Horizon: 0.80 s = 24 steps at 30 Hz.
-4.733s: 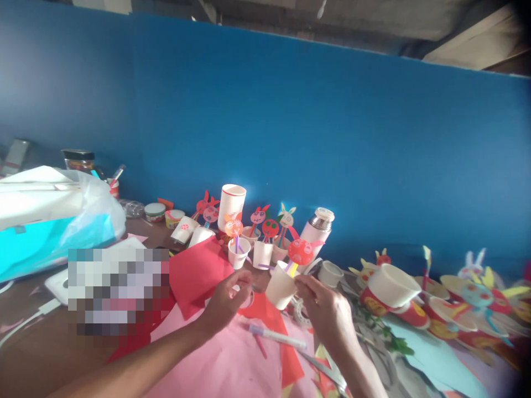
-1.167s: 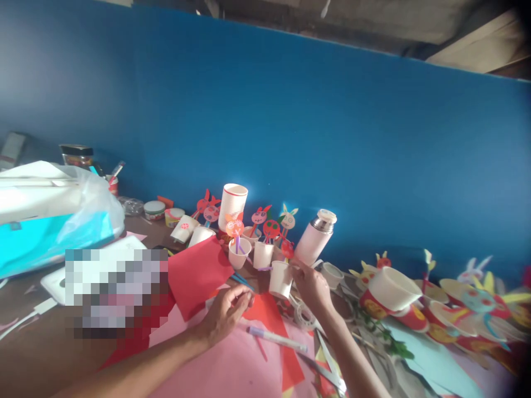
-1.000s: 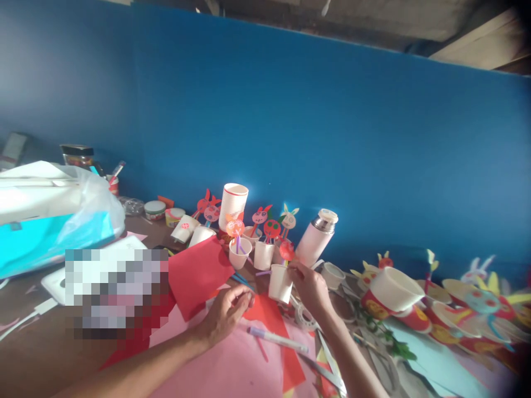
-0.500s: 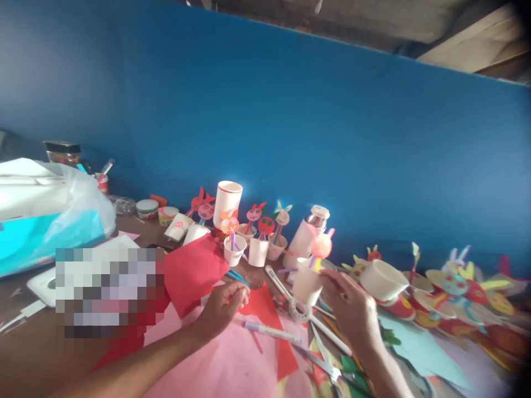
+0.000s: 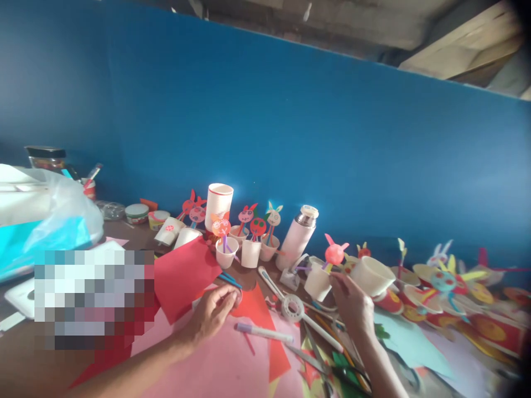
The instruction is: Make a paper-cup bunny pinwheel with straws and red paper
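My right hand [image 5: 352, 301] grips a small white paper cup [image 5: 317, 281] with a red bunny-head puppet on a straw [image 5: 334, 254] sticking out of it. It holds the cup just above the table, to the right of the white thermos [image 5: 297, 239]. My left hand [image 5: 211, 312] rests with curled fingers on the red and pink paper sheets [image 5: 186, 276], fingertips pinched on something small that I cannot make out. A pen [image 5: 263, 333] lies just right of that hand.
A row of cups with paper animal puppets [image 5: 253, 243] and a tall cup [image 5: 218, 204] stand by the blue wall. A tape roll [image 5: 293, 307], scissors [image 5: 319, 359], a larger cup [image 5: 371, 275], paper crafts [image 5: 448, 287] and a plastic-wrapped box [image 5: 45, 221] crowd the table.
My right hand carried the cup with the bunny puppet from beside the row of cups to the right, past the thermos. The left hand stayed on the paper. The view shifted right.
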{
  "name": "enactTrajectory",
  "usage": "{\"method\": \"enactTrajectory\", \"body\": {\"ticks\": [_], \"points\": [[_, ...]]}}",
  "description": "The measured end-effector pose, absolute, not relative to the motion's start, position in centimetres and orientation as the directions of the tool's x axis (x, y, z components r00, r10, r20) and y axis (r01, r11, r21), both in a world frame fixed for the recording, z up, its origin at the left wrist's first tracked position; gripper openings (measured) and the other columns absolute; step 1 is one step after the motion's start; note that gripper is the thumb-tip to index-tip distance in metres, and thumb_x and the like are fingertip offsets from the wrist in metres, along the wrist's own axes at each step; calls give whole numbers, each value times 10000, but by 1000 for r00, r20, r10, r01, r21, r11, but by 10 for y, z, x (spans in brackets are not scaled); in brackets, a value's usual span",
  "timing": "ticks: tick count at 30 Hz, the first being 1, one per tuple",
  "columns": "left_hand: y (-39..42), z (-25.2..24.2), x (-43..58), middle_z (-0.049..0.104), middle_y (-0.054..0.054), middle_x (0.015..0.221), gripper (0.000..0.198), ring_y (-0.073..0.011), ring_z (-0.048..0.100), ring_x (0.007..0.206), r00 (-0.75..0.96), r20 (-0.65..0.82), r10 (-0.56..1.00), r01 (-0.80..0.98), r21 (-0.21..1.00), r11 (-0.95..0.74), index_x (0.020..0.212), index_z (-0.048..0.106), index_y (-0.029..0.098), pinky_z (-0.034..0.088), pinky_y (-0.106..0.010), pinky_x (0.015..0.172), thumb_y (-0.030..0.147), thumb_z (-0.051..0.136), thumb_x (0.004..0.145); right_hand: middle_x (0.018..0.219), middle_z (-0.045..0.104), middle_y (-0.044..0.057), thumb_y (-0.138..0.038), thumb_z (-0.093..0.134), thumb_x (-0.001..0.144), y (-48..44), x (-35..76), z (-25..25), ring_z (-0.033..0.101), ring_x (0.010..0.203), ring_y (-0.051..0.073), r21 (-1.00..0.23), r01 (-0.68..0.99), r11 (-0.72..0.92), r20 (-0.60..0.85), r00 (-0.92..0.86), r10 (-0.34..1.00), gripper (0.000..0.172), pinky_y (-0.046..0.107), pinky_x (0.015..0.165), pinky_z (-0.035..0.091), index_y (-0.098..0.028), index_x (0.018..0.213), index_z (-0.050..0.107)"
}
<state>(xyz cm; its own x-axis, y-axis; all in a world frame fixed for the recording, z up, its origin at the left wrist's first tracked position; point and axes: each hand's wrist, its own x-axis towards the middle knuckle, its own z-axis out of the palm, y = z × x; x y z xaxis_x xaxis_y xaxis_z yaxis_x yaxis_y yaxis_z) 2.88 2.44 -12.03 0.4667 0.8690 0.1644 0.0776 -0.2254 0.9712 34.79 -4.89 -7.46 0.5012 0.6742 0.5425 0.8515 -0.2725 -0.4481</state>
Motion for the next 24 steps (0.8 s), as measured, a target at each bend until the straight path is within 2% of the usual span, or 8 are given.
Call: {"method": "enactTrajectory", "body": {"ticks": [5,12,19,24], "points": [[28,-120,28,495,13,672,308,-111,468,642,465,206,861,86,957,-276,746,555,161,374,-201,599,389,407,891,839,728,24,-412,444,818,-37,341,-78,665,716,185,-420,875,-242,559,459,691,301,243,620,466,-237,884,680],[29,-122,30,510,4,672,300,-123,480,646,448,215,868,69,959,-273,763,569,158,392,-214,620,376,406,890,808,724,41,-429,444,832,-40,340,-81,666,701,184,-401,895,-197,614,422,667,324,239,613,462,-213,896,678],[26,-115,29,501,3,676,276,-125,473,646,458,204,865,37,968,-248,723,549,162,364,-213,584,357,427,876,746,705,29,-421,504,843,-65,323,-70,656,680,168,-312,950,-25,754,264,602,274,229,632,451,-202,867,669],[22,-106,30,507,-4,672,278,-140,482,676,441,241,864,38,957,-287,644,489,173,376,-223,623,323,417,866,769,691,19,-324,497,868,-62,280,-59,640,669,142,-300,941,156,735,124,667,196,221,677,451,-204,871,652]]}}
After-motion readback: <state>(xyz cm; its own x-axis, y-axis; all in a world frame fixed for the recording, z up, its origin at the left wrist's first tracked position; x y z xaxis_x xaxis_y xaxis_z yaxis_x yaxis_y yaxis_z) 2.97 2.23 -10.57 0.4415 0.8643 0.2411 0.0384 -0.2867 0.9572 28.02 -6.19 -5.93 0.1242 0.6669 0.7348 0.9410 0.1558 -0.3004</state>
